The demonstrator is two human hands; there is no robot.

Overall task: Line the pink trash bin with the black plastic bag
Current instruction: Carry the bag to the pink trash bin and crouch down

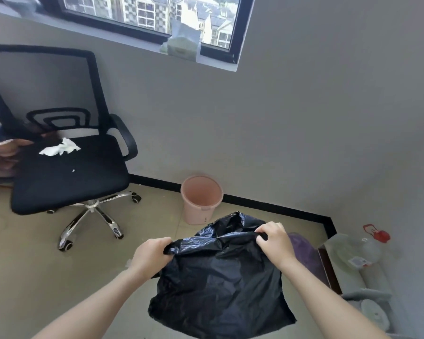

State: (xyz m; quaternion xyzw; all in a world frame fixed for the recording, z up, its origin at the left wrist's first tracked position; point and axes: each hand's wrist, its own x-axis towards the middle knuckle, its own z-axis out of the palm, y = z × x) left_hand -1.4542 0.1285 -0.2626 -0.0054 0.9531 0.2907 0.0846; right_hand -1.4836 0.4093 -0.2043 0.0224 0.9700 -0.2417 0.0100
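Note:
The pink trash bin [201,199] stands upright on the floor against the wall, its inside bare. In front of it, nearer to me, the black plastic bag [220,285] hangs in the air, crumpled and stretched between both hands. My left hand [152,255] grips the bag's top edge on the left. My right hand [273,241] grips the top edge on the right. The bag's far flap sticks up between my hands and the bin.
A black office chair [66,172] with a crumpled white tissue [59,148] on its seat stands to the left. A clear plastic bottle [360,250] and a purple object [304,250] lie at the right near the corner. A tissue pack [181,45] sits on the windowsill.

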